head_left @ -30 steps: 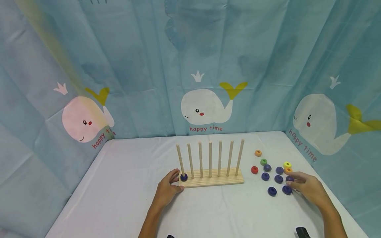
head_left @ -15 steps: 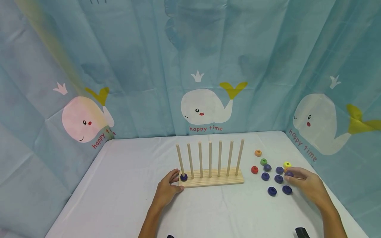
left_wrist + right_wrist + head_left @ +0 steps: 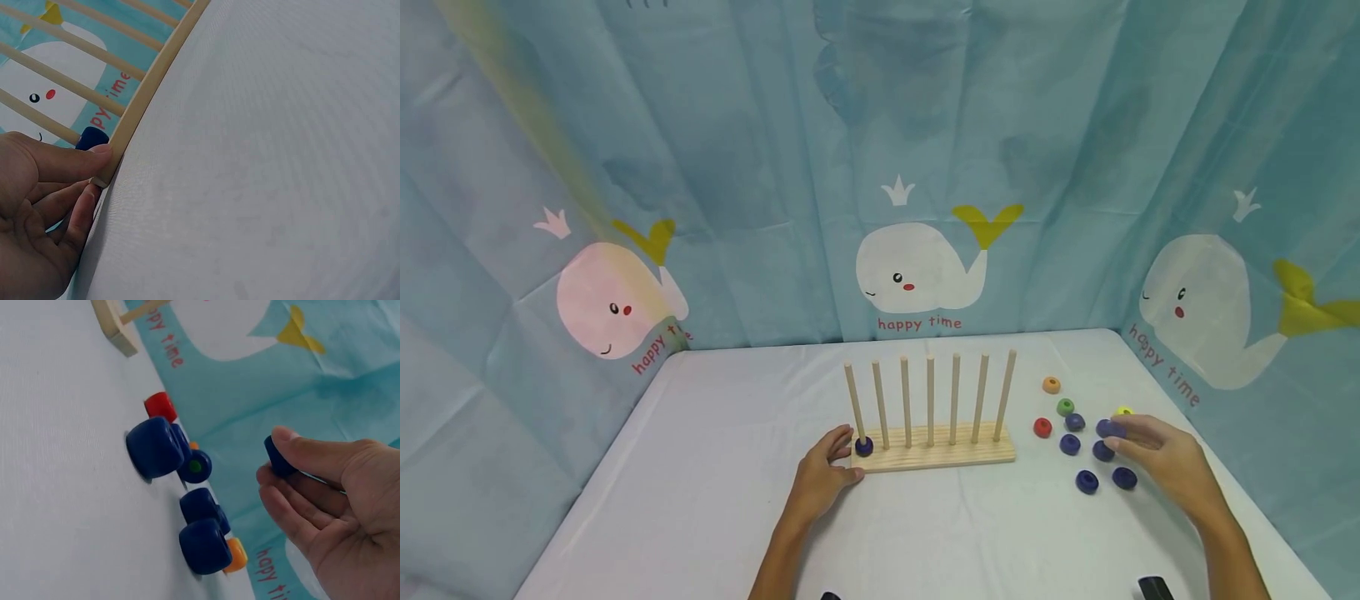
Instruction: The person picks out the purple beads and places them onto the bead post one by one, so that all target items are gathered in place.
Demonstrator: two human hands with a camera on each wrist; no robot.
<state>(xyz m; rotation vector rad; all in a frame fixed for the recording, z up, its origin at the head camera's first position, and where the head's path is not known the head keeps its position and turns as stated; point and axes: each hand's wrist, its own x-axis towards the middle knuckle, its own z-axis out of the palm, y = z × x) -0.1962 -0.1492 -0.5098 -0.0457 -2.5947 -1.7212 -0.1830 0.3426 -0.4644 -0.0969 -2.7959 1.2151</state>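
Observation:
A wooden peg rack (image 3: 936,456) with a row of several upright dowels stands mid-table. Its leftmost dowel carries one dark blue bead (image 3: 864,447) at the bottom. My left hand (image 3: 822,475) grips the rack's left end, thumb on the front edge and fingers round behind, as the left wrist view shows (image 3: 47,200). With thumb and fingertips, my right hand (image 3: 1176,467) pinches another blue bead (image 3: 279,457), held above the table in the right wrist view. In the head view that bead overlaps the loose ones below it.
Several loose blue beads (image 3: 1087,482) lie on the white table right of the rack. Among them are a red bead (image 3: 1042,427), a green bead (image 3: 1065,407), an orange bead (image 3: 1052,385) and a yellow bead (image 3: 1123,411). A whale-print curtain (image 3: 760,250) closes off the back.
My right hand has picked up a blue bead from the right of the group, lifting it and moving slightly left. The left hand and the rack stay as they were.

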